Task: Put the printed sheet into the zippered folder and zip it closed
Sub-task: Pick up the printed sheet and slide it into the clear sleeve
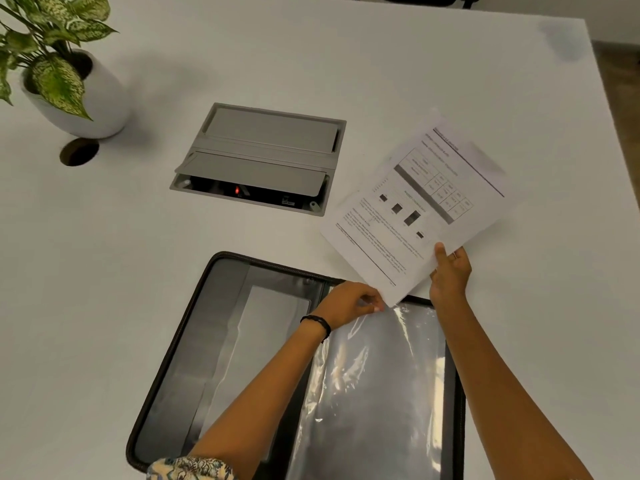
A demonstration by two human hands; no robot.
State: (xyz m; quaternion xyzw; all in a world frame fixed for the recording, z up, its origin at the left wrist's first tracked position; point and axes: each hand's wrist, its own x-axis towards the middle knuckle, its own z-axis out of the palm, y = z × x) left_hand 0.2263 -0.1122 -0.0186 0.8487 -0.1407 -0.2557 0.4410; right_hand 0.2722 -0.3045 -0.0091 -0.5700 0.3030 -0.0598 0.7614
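Gripping the printed sheet (415, 202) by its near edge, the right hand (450, 271) aims its lowest corner at the clear sleeve (381, 375) mouth, pinched by the left hand (349, 303) at the open zippered folder (194, 341) far edge.

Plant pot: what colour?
The plant pot is plain white, seen top left in the head view.

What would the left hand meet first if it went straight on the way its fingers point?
Likely the lower corner of the printed sheet, held by the right hand, just beyond the left hand where it pinches the clear sleeve; depth is unclear.
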